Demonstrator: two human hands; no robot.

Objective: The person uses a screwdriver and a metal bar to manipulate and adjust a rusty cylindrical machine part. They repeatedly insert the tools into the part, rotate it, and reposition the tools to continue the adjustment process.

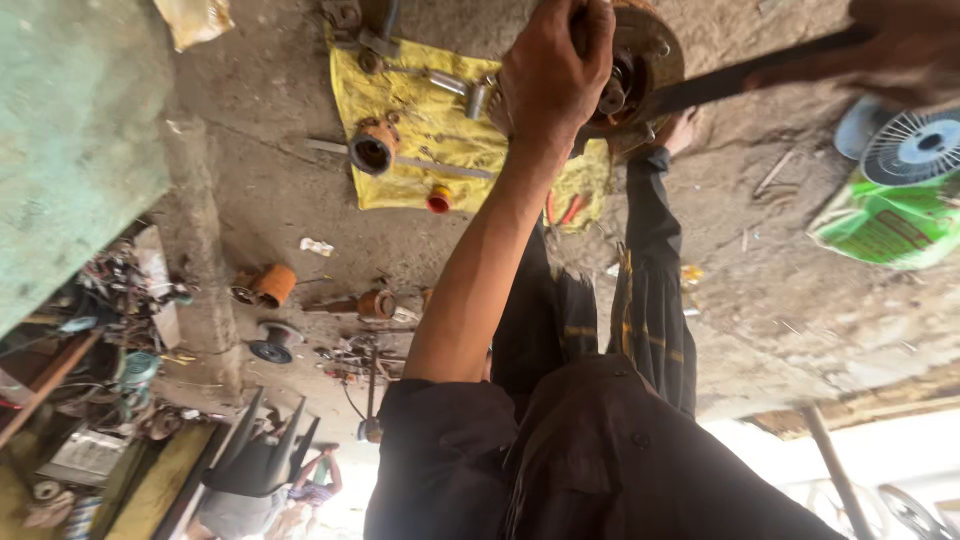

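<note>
Rusty hub (640, 70): one | left hand (550, 75) fingers clamped on it | right hand (890, 50) fingers around one dark bar (740, 78)

I see a rough, dusty concrete floor (270, 120) carrying everything here. A crumpled yellow cloth (410, 185) lies spread on it, and on the cloth I make out a rusty orange cylindrical metal housing (374, 150), a few short silver metal sockets (462, 92) and a small red-and-yellow cap (439, 200). Off the cloth, an orange rusted metal cup (272, 285) and a dark round pulley wheel (272, 345) rest on the bare floor. A green plastic bag (885, 225) sits well apart, beside a white wire fan guard (915, 145).
</note>
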